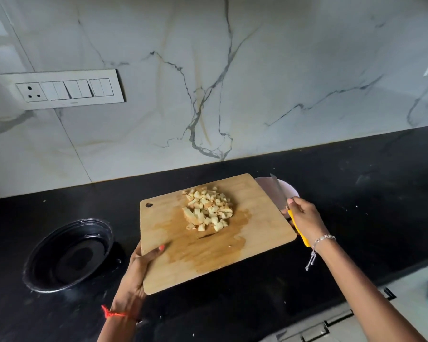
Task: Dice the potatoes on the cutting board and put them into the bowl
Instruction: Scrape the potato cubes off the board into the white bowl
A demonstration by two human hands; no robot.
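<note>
A wooden cutting board (257, 218) is lifted off the black counter, its right edge over a pale pink bowl (288, 190) that is mostly hidden behind it. A heap of diced potato (208, 209) lies on the board's far middle. My left hand (139, 270) grips the board's near left edge, thumb on top. My right hand (307, 218) holds a yellow-handled knife (278, 187) at the board's right edge, blade pointing away over the bowl.
A round black lid or plate (69, 255) lies on the black counter (356, 188) at the left. A marble wall with a switch panel (64, 90) stands behind. The counter's front edge and drawers (331, 322) run along the lower right.
</note>
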